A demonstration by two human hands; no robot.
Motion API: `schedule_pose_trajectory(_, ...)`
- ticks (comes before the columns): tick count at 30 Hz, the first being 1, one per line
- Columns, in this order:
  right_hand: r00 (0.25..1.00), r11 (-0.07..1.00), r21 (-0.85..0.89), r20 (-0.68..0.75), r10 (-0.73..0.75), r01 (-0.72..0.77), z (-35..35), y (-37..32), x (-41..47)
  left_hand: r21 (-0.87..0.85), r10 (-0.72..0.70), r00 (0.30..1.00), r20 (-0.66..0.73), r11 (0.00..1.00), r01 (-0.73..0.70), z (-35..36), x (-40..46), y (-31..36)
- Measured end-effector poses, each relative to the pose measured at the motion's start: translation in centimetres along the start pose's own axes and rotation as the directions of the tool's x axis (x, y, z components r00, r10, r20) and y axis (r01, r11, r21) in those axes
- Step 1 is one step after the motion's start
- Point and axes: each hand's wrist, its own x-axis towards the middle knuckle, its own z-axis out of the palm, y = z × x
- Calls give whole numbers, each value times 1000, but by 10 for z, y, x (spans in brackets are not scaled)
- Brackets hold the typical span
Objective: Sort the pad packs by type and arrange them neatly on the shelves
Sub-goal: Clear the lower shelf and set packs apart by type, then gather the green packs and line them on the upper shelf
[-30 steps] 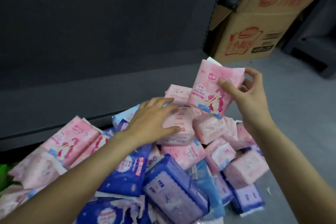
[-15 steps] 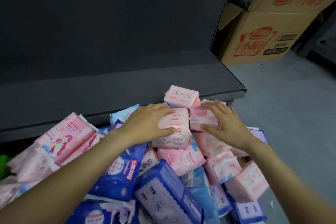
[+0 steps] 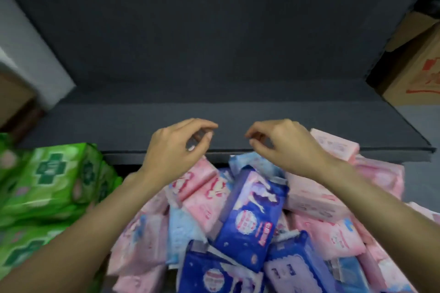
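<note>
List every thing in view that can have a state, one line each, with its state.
Left hand: fingers loosely curled, holding nothing, over the shelf edge.
Right hand: fingers loosely curled, holding nothing.
Shelf: bare where visible; a pink pack lies at its right front edge.
Pad pile: pink and blue packs jumbled, unsorted.
Green packs: heaped at left, off the shelf.
Cardboard box: flap open.
</note>
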Motion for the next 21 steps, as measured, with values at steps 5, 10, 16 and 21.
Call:
schedule_pose_trajectory(5,956,968,-5,156,-248,251,37,-94,72,267,-73,997,9,961,68,-106,-58,-71)
schedule_pose_trajectory(10,899,906,156,142,-415,393,81,-202,128,500,-129,990,-53,855,138,-216,-109,-135)
schedule_pose_trajectory(16,898,942,171,293,-328,288,160,-300,171,579,-560,826,-60,655,486,-280,-153,-230)
schedule_pose_trajectory(21,869,996,65,488,-83,59,205,-321,175,522,-769,627,124,588,619,-290,-147,-271)
